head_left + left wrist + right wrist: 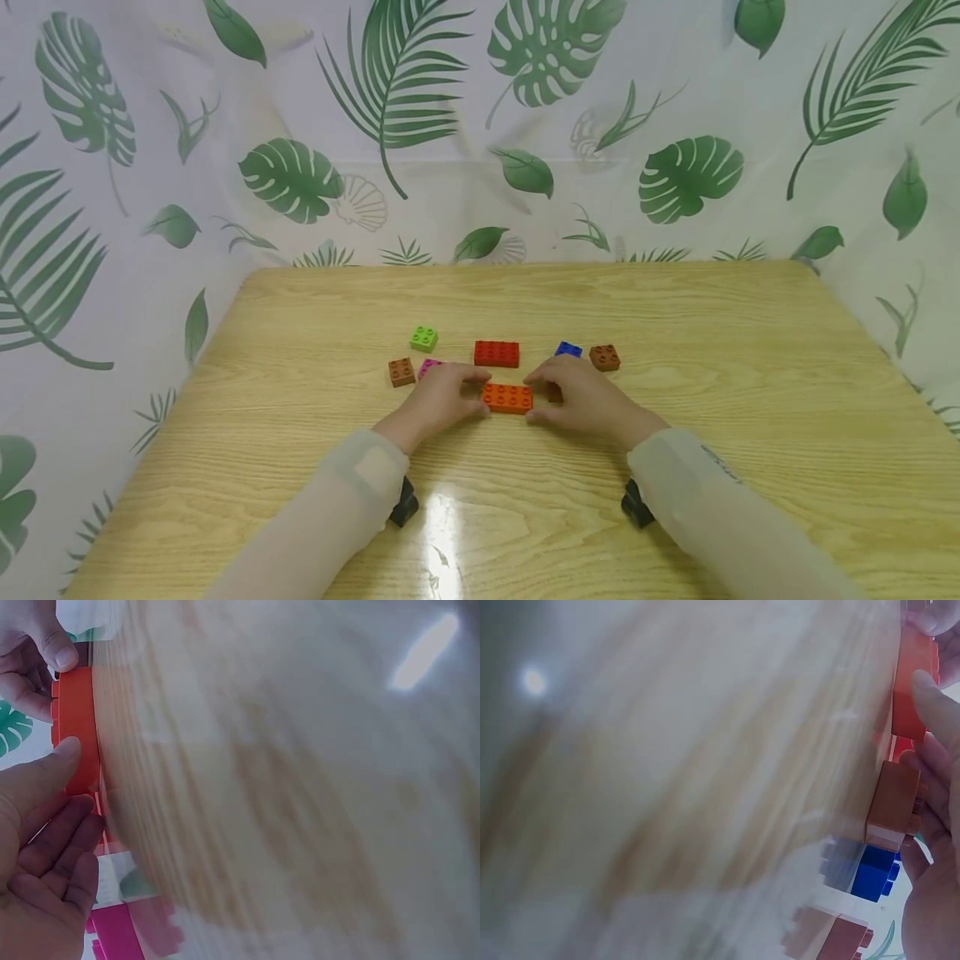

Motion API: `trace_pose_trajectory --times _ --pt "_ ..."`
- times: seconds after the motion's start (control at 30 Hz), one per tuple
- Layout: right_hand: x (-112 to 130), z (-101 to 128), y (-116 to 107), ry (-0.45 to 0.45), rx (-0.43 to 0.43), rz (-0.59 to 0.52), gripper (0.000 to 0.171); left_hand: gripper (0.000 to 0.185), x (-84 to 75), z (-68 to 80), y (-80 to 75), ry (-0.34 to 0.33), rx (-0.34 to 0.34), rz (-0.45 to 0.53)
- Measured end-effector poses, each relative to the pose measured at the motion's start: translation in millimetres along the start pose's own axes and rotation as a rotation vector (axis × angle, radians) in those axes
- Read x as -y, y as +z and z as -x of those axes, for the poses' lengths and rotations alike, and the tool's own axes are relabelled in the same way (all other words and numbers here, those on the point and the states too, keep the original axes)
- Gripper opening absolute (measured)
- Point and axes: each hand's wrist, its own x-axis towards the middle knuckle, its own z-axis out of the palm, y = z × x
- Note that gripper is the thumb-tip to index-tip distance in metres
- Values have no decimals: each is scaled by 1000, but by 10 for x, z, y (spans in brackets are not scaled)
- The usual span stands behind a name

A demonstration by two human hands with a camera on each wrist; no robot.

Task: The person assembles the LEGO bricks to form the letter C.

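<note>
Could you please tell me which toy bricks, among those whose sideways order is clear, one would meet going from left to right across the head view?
Brown four-stud brick, lime-green four-stud brick, orange eight-stud brick, blue brick, reddish-brown four-stud brick.

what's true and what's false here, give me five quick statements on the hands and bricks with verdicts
1. The orange brick is between the left hand and right hand. True.
2. The red brick is nearer the person than the orange one. False: the red brick lies farther away.
3. The lime brick shows four studs. True.
4. The blue brick is beside the left hand. False: the blue brick is by the right.
5. The left hand partly hides the pink brick in the head view. True.
</note>
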Motion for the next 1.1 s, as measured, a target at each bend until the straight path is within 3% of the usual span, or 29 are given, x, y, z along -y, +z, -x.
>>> trace_pose_trajectory --times 0.27,0.5,0.7,0.9,1.1 --pt "-3 -16 3 -10 2 26 40 42 -14 -5 -3 21 3 -19" --pt "29 59 -6 -50 -57 -18 35 37 14 60 0 13 -4 112" --pt "125 211 -28 -140 -143 -51 36 34 -27 214 -19 72 -5 162" --pt "165 405 26 -74 -130 -103 38 35 -99 354 33 113 8 134" --pt "201 581 106 7 -115 -211 37 35 -172 471 101 105 39 140"
